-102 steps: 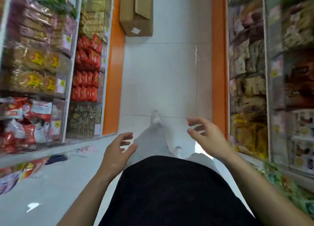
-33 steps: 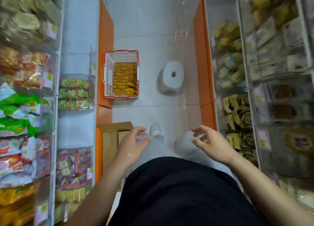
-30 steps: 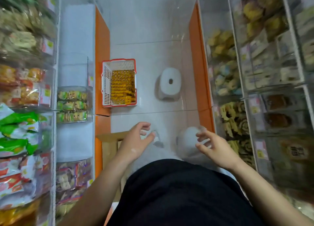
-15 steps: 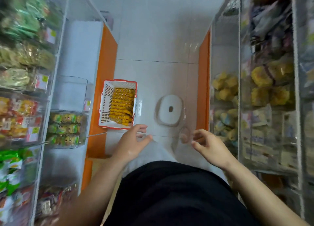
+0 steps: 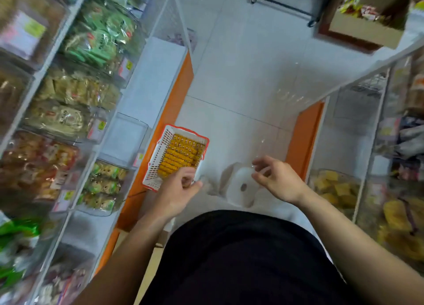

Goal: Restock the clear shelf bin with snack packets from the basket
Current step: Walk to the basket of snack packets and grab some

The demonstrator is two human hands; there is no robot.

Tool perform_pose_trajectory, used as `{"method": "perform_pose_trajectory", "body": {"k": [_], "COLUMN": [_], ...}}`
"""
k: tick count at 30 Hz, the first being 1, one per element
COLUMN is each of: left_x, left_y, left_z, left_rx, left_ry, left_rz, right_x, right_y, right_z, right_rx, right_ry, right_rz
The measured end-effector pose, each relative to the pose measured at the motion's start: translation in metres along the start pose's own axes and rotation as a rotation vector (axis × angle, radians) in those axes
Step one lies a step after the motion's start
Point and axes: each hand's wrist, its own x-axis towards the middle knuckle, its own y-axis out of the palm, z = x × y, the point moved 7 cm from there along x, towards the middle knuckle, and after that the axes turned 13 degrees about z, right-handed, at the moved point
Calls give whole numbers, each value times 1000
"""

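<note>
On the aisle floor, a red-rimmed basket holds rows of yellow snack packets. Left hand and right hand have curled fingers; I can't tell if they grip anything.

left grip and right grip holding clear bin, basket of yellow snack packets on floor, white stool nearby

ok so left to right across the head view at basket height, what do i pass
clear bin of green-and-yellow snack packets → orange shelf base panel → white lattice basket with red rim holding yellow packets → white round plastic stool → second orange base panel → clear bin of yellow snacks
</note>
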Motion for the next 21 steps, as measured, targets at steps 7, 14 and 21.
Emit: {"method": "perform_pose_trajectory", "body": {"k": [7,14,21], "left_x": [23,76,140], "left_y": [-81,-79,-23], "left_z": [-1,57,217], "left_rx": [-202,-373,-633], "left_ry": [-33,-283,-605], "left_rz": [-204,-465,-692], "right_x": [107,247,385], "right_y": [-51,-12,123], "right_z": [99,144,121], "right_rx": [-197,-379,-695], "right_ry": [-149,-343,-469], "right_rz": [129,470,738]}}
